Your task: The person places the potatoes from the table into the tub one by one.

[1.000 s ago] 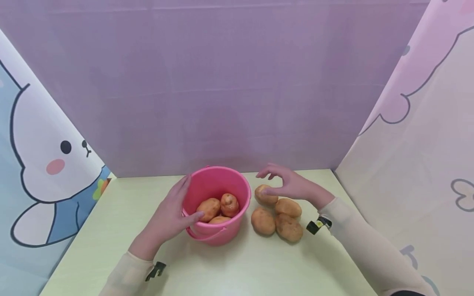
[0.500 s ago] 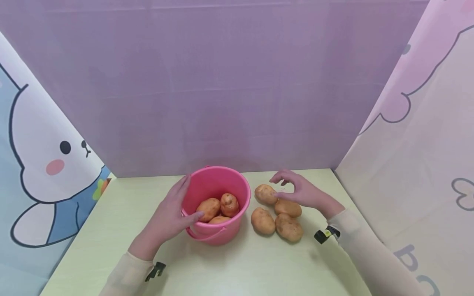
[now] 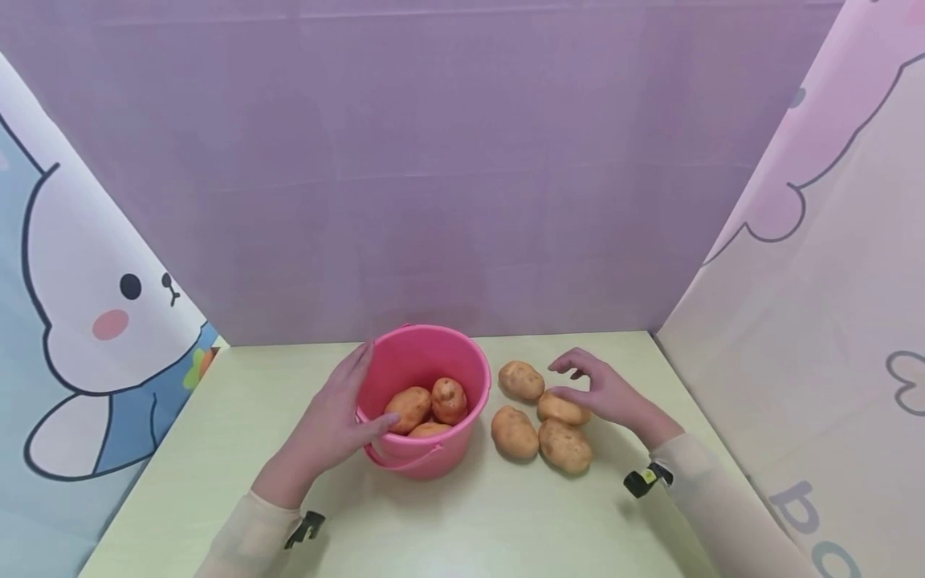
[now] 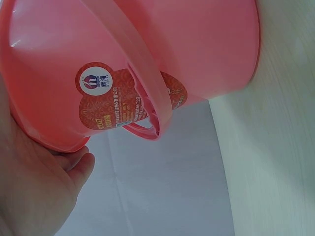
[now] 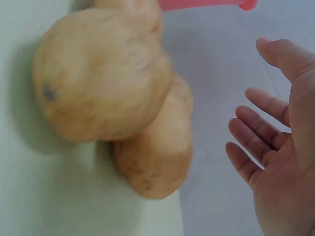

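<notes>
A pink bucket (image 3: 441,464) stands left of centre on the table, with potatoes (image 3: 410,408) visible inside it. My left hand (image 3: 318,429) holds its left rim, the thumb reaching over the front edge. The left wrist view shows the label (image 4: 96,81) and handle (image 4: 142,73) on the bucket's side. To the right of the bucket lies a loose group of potatoes (image 3: 515,433). Over the back right of this group hovers my right hand (image 3: 610,397), its fingers spread from the thumb. In the right wrist view nothing is in that hand, and a large potato (image 5: 103,73) is close by.
The pale table (image 3: 470,530) ends at a purple backdrop (image 3: 462,177). Printed cartoon panels rise on the left (image 3: 79,385) and right (image 3: 817,305) sides. Small black wrist cameras (image 3: 307,528) sit at both cuffs.
My right hand has drawn back rightward and toward me, from above the rear potato to above the one beside it. The left hand and bucket stay where they were.
</notes>
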Action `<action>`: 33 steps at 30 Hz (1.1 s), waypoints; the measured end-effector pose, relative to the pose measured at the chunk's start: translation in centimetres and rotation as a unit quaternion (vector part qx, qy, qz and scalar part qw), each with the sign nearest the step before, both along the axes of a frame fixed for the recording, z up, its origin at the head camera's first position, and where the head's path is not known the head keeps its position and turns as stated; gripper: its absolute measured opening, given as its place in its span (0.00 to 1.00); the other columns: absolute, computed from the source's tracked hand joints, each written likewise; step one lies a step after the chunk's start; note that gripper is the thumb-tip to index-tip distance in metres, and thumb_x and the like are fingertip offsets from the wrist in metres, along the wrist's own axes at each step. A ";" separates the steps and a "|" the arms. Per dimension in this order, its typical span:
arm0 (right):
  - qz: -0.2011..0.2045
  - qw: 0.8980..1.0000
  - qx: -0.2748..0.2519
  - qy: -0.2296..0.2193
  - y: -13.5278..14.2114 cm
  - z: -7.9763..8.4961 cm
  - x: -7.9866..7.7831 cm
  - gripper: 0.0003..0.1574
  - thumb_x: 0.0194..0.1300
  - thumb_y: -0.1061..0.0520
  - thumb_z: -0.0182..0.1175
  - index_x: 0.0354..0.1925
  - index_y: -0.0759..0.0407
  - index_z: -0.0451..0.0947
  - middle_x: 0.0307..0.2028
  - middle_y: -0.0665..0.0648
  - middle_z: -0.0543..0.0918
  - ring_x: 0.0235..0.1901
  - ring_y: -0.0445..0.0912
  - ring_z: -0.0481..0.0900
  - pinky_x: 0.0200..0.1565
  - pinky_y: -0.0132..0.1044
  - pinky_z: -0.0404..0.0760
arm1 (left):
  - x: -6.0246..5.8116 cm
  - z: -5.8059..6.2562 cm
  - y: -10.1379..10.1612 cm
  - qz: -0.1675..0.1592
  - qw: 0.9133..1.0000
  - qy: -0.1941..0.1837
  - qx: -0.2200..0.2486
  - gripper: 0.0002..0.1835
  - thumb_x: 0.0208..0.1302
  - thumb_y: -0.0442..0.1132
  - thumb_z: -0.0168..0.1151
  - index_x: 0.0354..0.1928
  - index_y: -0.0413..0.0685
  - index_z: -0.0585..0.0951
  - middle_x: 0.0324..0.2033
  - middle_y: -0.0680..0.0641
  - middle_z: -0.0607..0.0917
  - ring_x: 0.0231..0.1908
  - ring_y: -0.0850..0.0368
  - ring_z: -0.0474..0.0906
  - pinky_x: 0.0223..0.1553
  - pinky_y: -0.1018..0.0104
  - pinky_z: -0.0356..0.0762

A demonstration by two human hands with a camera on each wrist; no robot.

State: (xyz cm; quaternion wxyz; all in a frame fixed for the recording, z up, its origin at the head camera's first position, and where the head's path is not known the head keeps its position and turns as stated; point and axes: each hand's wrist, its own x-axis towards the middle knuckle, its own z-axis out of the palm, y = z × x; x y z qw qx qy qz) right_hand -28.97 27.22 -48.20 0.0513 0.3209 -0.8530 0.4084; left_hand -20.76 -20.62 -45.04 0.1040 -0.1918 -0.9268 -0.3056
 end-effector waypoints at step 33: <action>-0.075 0.990 -0.018 -0.117 0.9 -5.8 0.1 0.30 0.76 0.51 0.72 0.68 0.64 0.79 0.60 0.64 0.84 0.52 0.53 0.82 0.54 0.43 0.82 | 0.1 0.1 0.1 0.003 1.000 -0.005 0.002 0.67 0.64 0.71 0.75 0.91 0.49 0.49 0.87 0.41 0.55 0.83 0.33 0.56 0.66 0.27 0.78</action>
